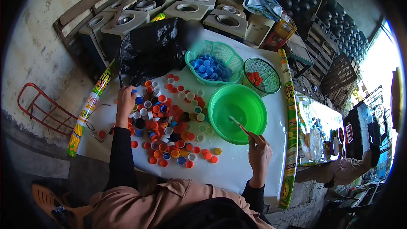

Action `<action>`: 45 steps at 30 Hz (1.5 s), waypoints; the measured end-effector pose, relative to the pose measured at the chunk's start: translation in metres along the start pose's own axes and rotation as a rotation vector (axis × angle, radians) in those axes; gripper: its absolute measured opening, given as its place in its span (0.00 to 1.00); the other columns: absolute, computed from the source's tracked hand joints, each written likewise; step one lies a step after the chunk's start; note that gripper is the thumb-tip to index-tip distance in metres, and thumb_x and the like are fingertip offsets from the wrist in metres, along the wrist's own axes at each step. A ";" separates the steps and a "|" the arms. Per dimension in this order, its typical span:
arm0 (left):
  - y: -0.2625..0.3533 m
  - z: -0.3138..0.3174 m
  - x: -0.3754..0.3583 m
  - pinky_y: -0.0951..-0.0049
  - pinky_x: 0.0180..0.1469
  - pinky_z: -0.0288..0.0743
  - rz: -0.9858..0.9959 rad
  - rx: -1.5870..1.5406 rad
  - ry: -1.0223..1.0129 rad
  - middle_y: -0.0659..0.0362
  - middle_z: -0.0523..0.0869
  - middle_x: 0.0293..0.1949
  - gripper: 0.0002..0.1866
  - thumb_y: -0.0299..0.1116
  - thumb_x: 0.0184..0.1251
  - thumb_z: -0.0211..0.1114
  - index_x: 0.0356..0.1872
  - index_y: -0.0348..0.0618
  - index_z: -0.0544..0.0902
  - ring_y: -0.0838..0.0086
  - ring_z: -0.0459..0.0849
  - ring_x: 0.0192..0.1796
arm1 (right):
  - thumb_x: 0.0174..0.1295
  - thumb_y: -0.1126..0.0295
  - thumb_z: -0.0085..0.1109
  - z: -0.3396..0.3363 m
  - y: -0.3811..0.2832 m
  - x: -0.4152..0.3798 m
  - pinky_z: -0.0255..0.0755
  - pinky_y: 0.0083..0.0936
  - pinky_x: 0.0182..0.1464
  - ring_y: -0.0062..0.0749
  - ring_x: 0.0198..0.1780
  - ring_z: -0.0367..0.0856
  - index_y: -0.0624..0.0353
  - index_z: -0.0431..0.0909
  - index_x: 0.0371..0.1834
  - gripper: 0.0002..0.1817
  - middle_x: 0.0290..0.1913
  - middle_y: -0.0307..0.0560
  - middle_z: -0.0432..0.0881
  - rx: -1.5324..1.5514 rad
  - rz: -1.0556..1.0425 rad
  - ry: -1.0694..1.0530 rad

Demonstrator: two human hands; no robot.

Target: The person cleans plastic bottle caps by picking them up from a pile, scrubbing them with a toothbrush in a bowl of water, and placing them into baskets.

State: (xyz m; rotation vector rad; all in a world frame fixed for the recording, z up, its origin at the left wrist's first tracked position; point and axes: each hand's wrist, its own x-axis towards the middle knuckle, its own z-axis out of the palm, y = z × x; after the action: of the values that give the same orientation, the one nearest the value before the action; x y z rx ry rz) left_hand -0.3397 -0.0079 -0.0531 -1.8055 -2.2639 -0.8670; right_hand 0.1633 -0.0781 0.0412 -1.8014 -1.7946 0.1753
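Note:
At the left side of the loose bottle caps, my left hand pinches a blue bottle cap. My right hand is closed on what looks like a toothbrush, its white end reaching over the bright green basin and its reddish handle running into my fingers. The basin seems to hold some water. Between my hands spread many bottle caps in red, orange, white and blue. Behind the basin, a pale green basket holds blue caps, and a smaller dark green basket holds a few red pieces.
A black plastic bag lies at the table's back left. Eyeglasses rest near the left edge. Rolled printed strips line both table sides. Old appliance casings stand behind. Another person's leg shows at right, beside a second table.

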 end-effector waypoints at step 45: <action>0.090 -0.092 -0.103 0.60 0.53 0.74 -0.073 -0.304 -0.442 0.54 0.80 0.41 0.12 0.22 0.54 0.76 0.41 0.38 0.87 0.58 0.80 0.48 | 0.68 0.75 0.63 0.021 0.011 -0.018 0.71 0.34 0.30 0.38 0.27 0.82 0.55 0.88 0.51 0.11 0.31 0.49 0.83 0.069 0.009 0.089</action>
State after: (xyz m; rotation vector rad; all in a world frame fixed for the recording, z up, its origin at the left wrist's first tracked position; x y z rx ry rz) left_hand -0.2512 -0.1307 0.0111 -2.2498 -2.5869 -0.9458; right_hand 0.1612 -0.0876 0.0137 -1.7425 -1.6987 0.1562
